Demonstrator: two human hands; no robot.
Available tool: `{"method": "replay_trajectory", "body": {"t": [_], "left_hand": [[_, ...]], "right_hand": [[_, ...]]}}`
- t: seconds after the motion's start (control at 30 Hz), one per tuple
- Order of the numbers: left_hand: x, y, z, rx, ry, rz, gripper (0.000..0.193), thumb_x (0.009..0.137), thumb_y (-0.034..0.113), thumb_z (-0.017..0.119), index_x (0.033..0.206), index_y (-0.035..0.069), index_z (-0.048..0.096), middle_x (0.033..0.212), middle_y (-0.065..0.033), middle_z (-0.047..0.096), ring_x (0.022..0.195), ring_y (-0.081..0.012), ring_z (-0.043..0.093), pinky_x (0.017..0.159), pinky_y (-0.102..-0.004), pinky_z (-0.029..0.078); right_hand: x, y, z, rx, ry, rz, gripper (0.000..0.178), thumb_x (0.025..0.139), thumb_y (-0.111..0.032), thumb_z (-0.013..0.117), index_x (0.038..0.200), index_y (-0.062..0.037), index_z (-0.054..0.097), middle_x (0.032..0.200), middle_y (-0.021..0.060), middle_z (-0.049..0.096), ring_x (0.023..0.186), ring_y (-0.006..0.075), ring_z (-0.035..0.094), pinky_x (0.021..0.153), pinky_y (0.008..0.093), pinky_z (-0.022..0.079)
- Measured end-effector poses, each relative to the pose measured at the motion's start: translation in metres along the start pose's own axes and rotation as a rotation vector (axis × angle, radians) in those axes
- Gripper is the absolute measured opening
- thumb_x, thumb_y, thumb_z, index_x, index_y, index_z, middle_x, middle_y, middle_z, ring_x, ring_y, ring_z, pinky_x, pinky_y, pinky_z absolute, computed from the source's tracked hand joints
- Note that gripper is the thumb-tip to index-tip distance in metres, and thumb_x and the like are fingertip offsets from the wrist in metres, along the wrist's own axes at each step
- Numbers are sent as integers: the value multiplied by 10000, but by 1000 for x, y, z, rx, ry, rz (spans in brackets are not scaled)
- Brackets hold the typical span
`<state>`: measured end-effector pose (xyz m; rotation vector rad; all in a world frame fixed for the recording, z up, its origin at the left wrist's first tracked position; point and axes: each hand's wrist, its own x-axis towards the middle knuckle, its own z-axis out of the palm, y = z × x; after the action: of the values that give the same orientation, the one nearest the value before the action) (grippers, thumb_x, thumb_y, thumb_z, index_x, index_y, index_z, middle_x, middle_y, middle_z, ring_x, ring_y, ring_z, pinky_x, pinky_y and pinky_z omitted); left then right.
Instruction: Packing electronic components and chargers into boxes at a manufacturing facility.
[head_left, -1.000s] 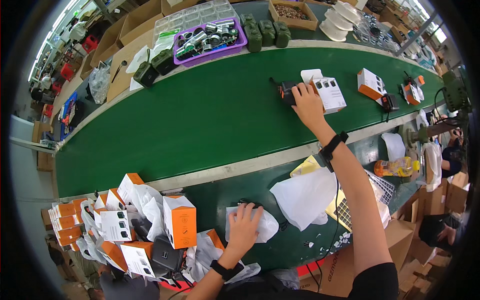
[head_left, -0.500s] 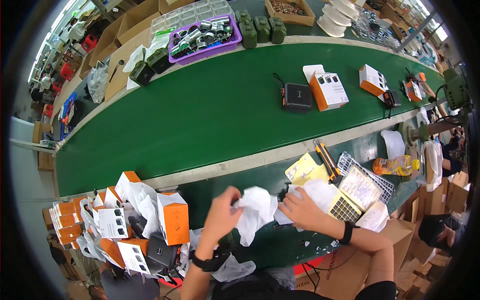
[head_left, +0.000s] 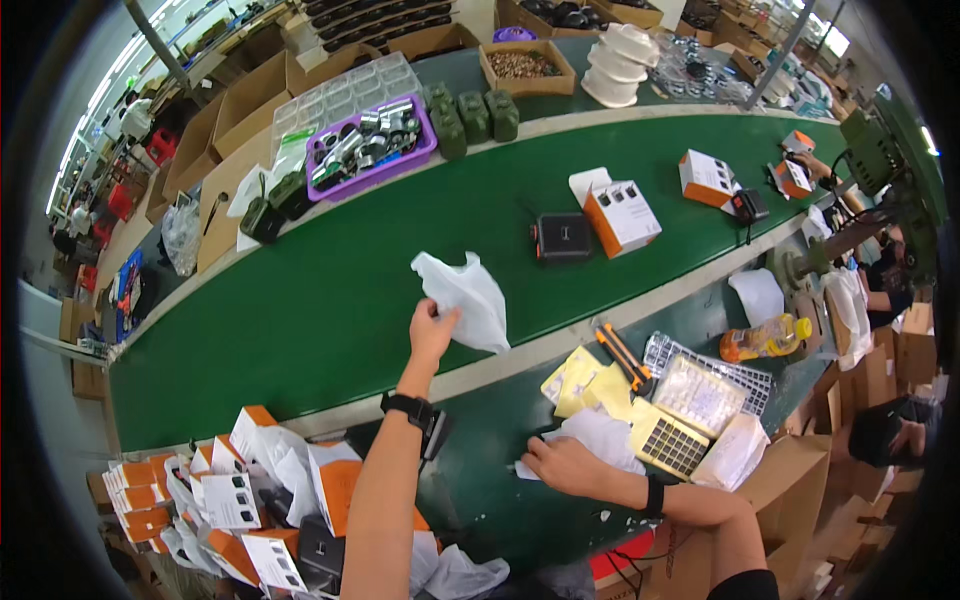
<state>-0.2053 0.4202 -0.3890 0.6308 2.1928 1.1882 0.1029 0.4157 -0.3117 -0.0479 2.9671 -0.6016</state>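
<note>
Out over the green belt, my left hand [head_left: 434, 332] is closed on a white plastic bag [head_left: 474, 300], which hangs limp from the fingers. My right hand [head_left: 562, 464] lies lower, on the near bench, its fingers curled on the edge of more thin white bags [head_left: 606, 436]. Beyond the left hand, a black case [head_left: 563, 238] with an orange latch sits on the belt. Beside it stands an orange-and-white box [head_left: 622, 218] with its flap raised.
Orange-and-white boxes [head_left: 228, 500] crowd the bench at left. Yellow sticker sheets [head_left: 590, 385], an orange-black cutter knife [head_left: 624, 358] and a drink bottle [head_left: 765, 338] lie at right. Across the belt are a purple basket [head_left: 372, 184] of metal parts and green canisters [head_left: 474, 117].
My left hand has carried the white bag forward from the bench to over the belt. My right hand has shifted slightly down and left by the other bags. The view has tilted.
</note>
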Motion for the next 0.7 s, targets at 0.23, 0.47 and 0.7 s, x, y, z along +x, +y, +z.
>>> {"method": "replay_trajectory", "body": {"t": [0.23, 0.47, 0.7], "left_hand": [[-2, 24, 18, -831, 129, -176, 391, 907, 193, 530, 1244, 31, 417, 1146, -123, 505, 1018, -256, 550, 902, -365, 449], [4, 16, 11, -624, 155, -98, 403, 935, 281, 477, 1271, 67, 416, 1245, -131, 471, 1139, -231, 472, 936, -380, 410], [-2, 11, 3, -606, 88, -107, 279, 913, 172, 515, 1162, 50, 490, 1127, -87, 503, 1062, -189, 496, 923, -350, 426]], "right_hand": [[108, 118, -67, -128, 569, 157, 395, 659, -166, 664, 1004, -20, 539, 938, 108, 505, 842, 257, 551, 729, 348, 434], [163, 175, -51, 62, 563, 207, 672, 615, -348, 747, 1172, -55, 513, 1077, 120, 544, 1118, 274, 451, 936, 482, 349], [51, 283, -117, -240, 872, 1211, 965, 497, -371, 830, 1272, -10, 382, 1221, 183, 453, 1145, 359, 418, 982, 452, 309]]}}
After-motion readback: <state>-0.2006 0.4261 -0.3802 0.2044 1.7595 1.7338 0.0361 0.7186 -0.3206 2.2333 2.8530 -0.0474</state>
